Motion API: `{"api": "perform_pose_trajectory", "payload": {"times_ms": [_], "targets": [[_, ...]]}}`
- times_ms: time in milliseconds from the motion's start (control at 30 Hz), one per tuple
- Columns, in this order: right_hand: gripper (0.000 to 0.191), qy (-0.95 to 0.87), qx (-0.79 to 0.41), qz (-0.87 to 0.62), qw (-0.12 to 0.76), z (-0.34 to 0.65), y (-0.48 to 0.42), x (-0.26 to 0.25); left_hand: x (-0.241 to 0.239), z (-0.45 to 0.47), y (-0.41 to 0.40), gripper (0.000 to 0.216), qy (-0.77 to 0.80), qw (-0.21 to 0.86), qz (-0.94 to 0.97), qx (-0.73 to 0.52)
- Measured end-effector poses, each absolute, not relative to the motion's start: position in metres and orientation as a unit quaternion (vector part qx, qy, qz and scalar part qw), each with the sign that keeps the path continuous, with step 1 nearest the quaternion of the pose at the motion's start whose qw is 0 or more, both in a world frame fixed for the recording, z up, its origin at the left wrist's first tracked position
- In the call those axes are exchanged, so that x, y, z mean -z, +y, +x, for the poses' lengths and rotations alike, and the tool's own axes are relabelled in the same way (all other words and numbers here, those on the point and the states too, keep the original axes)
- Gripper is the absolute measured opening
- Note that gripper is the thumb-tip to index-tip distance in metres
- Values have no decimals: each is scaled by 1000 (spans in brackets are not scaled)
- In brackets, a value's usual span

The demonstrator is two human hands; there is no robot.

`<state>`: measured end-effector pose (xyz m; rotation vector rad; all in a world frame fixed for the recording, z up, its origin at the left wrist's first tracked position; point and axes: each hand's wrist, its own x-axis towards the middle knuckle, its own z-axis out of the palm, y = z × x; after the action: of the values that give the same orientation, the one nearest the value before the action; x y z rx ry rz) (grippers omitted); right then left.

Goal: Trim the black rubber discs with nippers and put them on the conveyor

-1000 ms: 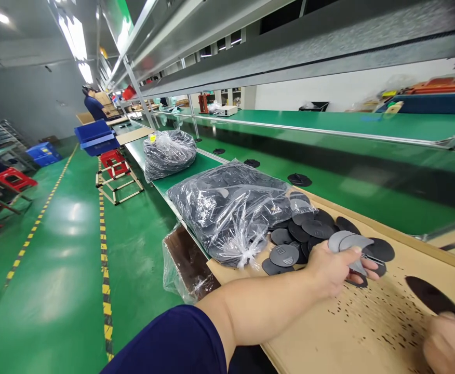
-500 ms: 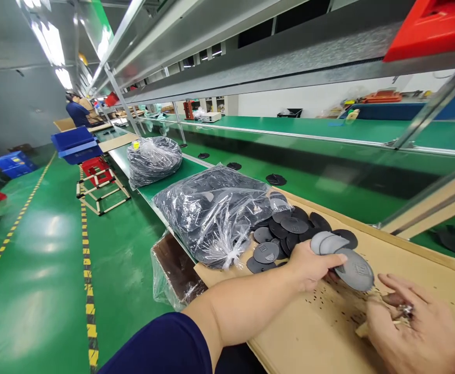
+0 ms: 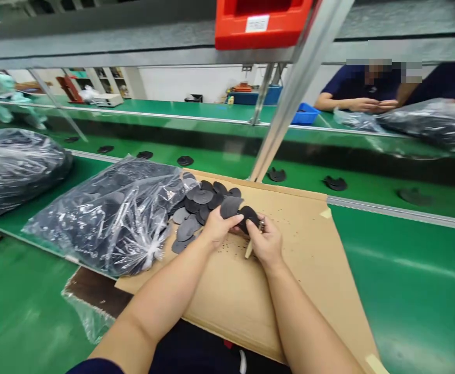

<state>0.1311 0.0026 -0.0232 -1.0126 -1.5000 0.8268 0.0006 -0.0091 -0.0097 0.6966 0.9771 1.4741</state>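
My left hand (image 3: 216, 228) is closed on a few dark grey round discs (image 3: 230, 206), held over the brown cardboard sheet (image 3: 297, 249). My right hand (image 3: 268, 243) meets it, pinching a black disc (image 3: 249, 214) and gripping a thin wooden-handled tool (image 3: 248, 250). A pile of several loose black discs (image 3: 196, 205) lies just left of my hands. It spills from a clear plastic bag (image 3: 106, 213) full of the same discs.
A second full bag (image 3: 13, 166) lies at far left. Single discs (image 3: 277, 175) ride the green conveyor beyond the cardboard. A slanted metal post (image 3: 290, 98) rises behind, with a red bin (image 3: 262, 23) overhead. A person (image 3: 363, 88) sits across, by another bag (image 3: 430, 122).
The view has swung right and down, away from the aisle. My hands have come together over the cardboard, the right one now closed on a black disc and the tool.
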Motion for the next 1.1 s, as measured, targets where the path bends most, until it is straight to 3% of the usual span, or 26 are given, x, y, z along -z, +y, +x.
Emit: {"api": "perform_pose_trajectory", "payload": {"times_ms": [100,267,467,600,700,967,1100], "targets": [[32,-631,-351,-424,547,131,1,25,9,0,-11,53,420,577,311,-628],[53,-644,-332,-445,526,134,-3,24,7,1,-16,56,450,545,337,-622],[29,-646,-369,-447,497,141,2,22,15,-1,-12,57,504,499,337,-619],[47,-685,-372,-430,456,147,0,18,14,1,-11,64,486,513,310,-636],[45,-700,-378,-414,442,147,-2,17,10,2,-12,62,471,522,277,-655],[22,-541,-347,-502,579,140,1,23,9,-1,-13,54,434,590,304,-609],[40,-581,-373,-463,556,137,0,23,10,2,-15,58,433,584,318,-608]]}}
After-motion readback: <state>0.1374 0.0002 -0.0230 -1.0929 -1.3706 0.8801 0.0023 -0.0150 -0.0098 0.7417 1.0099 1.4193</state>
